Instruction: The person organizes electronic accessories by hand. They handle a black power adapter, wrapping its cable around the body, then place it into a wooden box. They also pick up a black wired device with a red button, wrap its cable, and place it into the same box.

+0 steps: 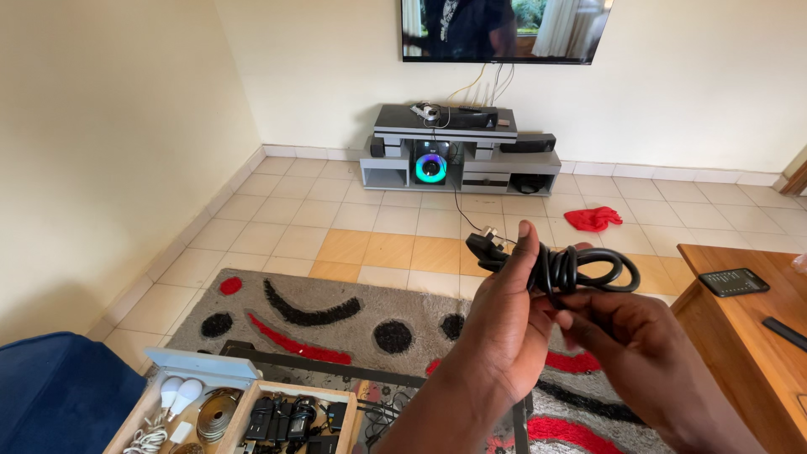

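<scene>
Black cable (580, 269), coiled, sits in both hands. Left hand (504, 324) has its grip clenched around the coil; right hand (626, 336) pinches it from below, plug (486, 248) jutting left.

Cream walls (126, 126), tiled floor (336, 219), patterned rug (336, 315), grey media stand (462, 155).

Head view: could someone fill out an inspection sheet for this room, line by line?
Surface: tiled floor with a grey rug patterned red and black.
Job's things: coiled black power cord, plug end sticking out left.
Clutter: wooden box of bulbs, adapters and wires; red cloth on the floor.
Hands: left hand and right hand both grip the coil.
Cables: wires hang from the wall screen to the grey media stand.
Surroundings: wooden table, blue seat.
</scene>
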